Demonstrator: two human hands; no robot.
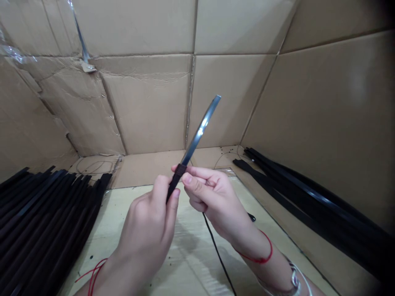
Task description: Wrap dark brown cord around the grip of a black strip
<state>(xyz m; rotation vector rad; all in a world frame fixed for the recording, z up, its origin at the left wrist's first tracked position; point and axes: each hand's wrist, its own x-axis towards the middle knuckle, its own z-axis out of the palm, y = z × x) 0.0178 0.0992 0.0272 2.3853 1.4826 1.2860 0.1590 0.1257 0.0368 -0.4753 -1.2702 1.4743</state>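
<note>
A narrow dark strip (pixel 200 130) with a glossy, slightly curved upper end slants up and to the right in the middle of the view. My left hand (pixel 148 222) grips its lower part between thumb and bent fingers. Just above that grip, dark thin cord is wound in several turns (pixel 180 169) around the strip. At this winding my right hand (pixel 216 197) is closed, thumb and fingers pinching the cord beside the strip. A loose length of black cord (pixel 216 242) hangs from beneath my right hand toward the bottom edge. The strip's lower end is hidden.
Many similar dark strips (pixel 55 205) lie side by side at the left. Long black strips (pixel 296 197) lie at the right along the cardboard wall (pixel 333 107). Below my hands is a pale board (pixel 123 205). A small black object (pixel 252 217) shows behind my right wrist.
</note>
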